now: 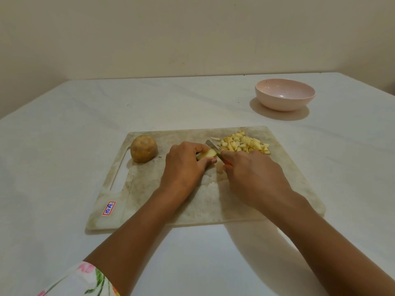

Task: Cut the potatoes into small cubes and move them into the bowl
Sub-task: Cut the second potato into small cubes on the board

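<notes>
On the worn white cutting board (pixel 277 189), my left hand (pixel 186 165) pins a cut potato piece (pixel 208 154) with its pale face turned right. My right hand (pixel 250 174) grips a small knife (pixel 212 146) with a red handle, its blade resting against that piece. A pile of several small potato cubes (pixel 245 144) lies at the board's far right. A whole brown potato (pixel 143 148) sits at the board's far left. The pink bowl (pixel 285 94) stands empty beyond the board, at the back right.
The board lies on a white table (pixel 64 135) that meets a beige wall behind. A handle slot and a red-bordered label (pixel 109 208) mark the board's left side. A thin peel scrap (pixel 215 138) lies beside the cubes.
</notes>
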